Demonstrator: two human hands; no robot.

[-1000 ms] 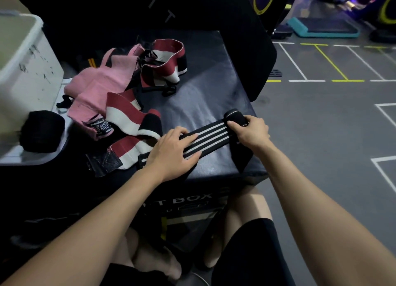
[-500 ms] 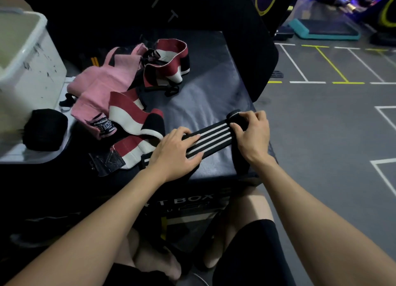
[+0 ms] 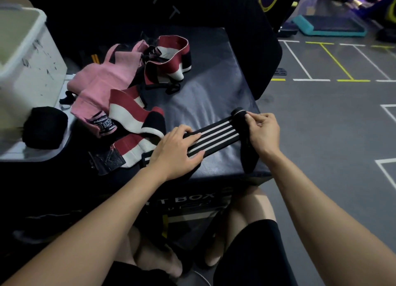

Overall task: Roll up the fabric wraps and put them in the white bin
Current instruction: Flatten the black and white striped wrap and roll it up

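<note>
Two bare hands worked a black elastic fabric wrap with white stripes stretched across the dark padded box surface. Left hand pressed flat, fingers straight, on the strip. Right hand, at three o'clock, had its grip pinched on the rolled end. White plastic bin stood at ten o'clock, beyond the pink and red-white-black wraps.
</note>
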